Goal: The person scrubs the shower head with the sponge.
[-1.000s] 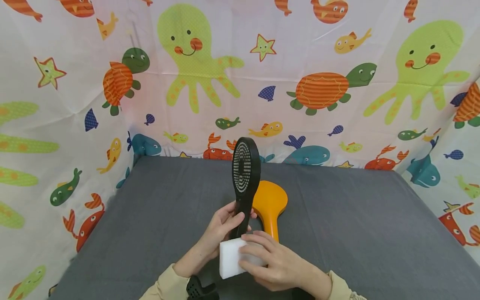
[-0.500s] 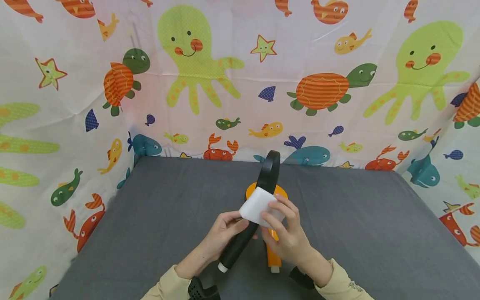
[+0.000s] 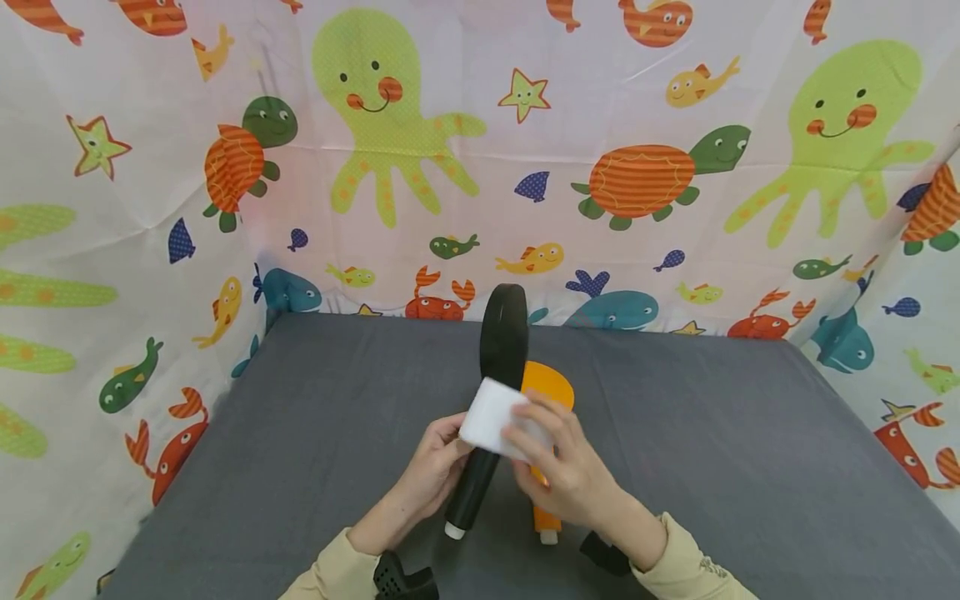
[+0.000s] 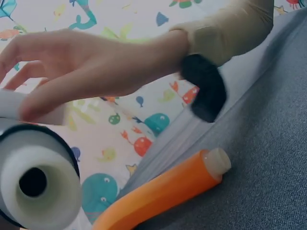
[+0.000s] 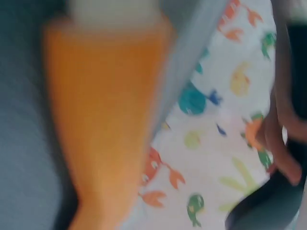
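Observation:
A black shower head (image 3: 504,337) stands tilted in the head view, its back facing me and its white-ended handle (image 3: 472,492) pointing down. My left hand (image 3: 431,471) grips that handle around its upper part. My right hand (image 3: 566,462) pinches a white sponge block (image 3: 489,417) against the front of the handle, just below the head. In the left wrist view the hollow white handle end (image 4: 48,191) fills the lower left corner, below the sponge (image 4: 12,105). Fingers of the left hand (image 5: 280,139) wrap the black handle in the right wrist view.
An orange shower head (image 3: 551,385) lies on the grey cloth (image 3: 712,467) behind and beneath my right hand, its handle (image 4: 168,184) toward me. A white curtain (image 3: 480,183) printed with sea animals encloses the back and sides.
The black shower head has turned from its nozzle side to its back. Meanwhile, the sponge has shifted from the handle's lower end up to the neck; over the last half second both moved slightly left.

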Tool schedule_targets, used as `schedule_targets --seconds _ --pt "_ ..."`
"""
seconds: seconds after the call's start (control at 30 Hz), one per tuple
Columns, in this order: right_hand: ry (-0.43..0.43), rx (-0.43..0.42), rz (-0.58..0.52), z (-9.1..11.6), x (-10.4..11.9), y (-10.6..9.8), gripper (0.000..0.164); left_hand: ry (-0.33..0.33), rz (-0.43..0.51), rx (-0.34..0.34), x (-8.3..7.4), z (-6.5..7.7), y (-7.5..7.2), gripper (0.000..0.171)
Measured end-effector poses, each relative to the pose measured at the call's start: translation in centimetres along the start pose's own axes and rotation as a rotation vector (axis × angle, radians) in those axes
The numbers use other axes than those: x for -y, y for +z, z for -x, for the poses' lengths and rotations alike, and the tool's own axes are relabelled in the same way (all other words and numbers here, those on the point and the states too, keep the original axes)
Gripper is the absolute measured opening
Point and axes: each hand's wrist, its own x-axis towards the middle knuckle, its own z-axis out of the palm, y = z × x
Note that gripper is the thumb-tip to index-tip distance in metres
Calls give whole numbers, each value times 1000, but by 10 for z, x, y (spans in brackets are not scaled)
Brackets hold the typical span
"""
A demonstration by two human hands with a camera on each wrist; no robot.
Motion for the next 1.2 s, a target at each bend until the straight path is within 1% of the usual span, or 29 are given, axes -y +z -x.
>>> schedule_targets --seconds 0.07,0.1,0.17,0.23,0.27,0.3,0.33,0.4,0.47,0.53,0.57,0.6,0.63,0.7,0.8,0.83,0.87,0.93,1.0,1.03,1.1,1.2 --pt "102 -43 17 -4 -5 1 27 -4 8 18 0 0 1 29" --pt "136 -53 13 -5 -5 1 28 -7 9 26 -1 0 1 30" --pt "170 -49 -2 -5 -1 3 29 1 1 17 -1 1 1 31" --pt "170 -9 -39 -1 8 5 31 20 0 -14 -2 1 0 31" --pt "151 18 -58 1 14 6 31 34 10 -12 -2 1 -1 31" --pt "128 55 -77 3 19 6 31 34 30 -21 -2 0 -1 31" --pt "97 94 -101 6 24 5 31 34 49 -24 -3 0 -2 31" --pt "24 180 -154 9 33 4 32 35 92 -10 -3 0 -4 34" --pt "-63 254 -196 10 36 1 35 27 137 13 -2 -1 -6 36" --pt "-134 285 -215 9 34 -1 37 23 157 20 -2 -1 -6 36" --pt "-156 278 -212 8 30 -2 36 28 164 33 -1 -2 -6 36" --pt "-167 254 -194 5 26 -2 34 36 155 28 -1 -1 -5 35" --pt "-156 221 -171 3 21 -2 33 40 146 20 -1 0 -4 32" --pt "-87 139 -120 -2 10 -2 31 49 126 7 0 1 -3 28" --pt "68 28 -64 -8 -2 0 30 46 104 -29 2 1 -2 26" --pt "115 3 -63 -9 -4 0 31 38 111 -27 2 1 -1 28" --pt "145 -14 -64 -9 -5 1 33 34 118 -18 2 1 -1 30" --pt "158 -27 -69 -7 -3 2 33 35 113 -22 2 1 -1 31" --pt "117 -3 -71 -3 3 2 32 49 85 -37 2 1 -1 30" --pt "73 21 -76 -1 7 3 31 48 81 -34 1 1 -1 30" --pt "-31 97 -104 4 15 1 31 55 77 -22 0 0 -2 31" --pt "-165 227 -164 10 22 -3 33 47 105 20 -1 -1 -3 35"
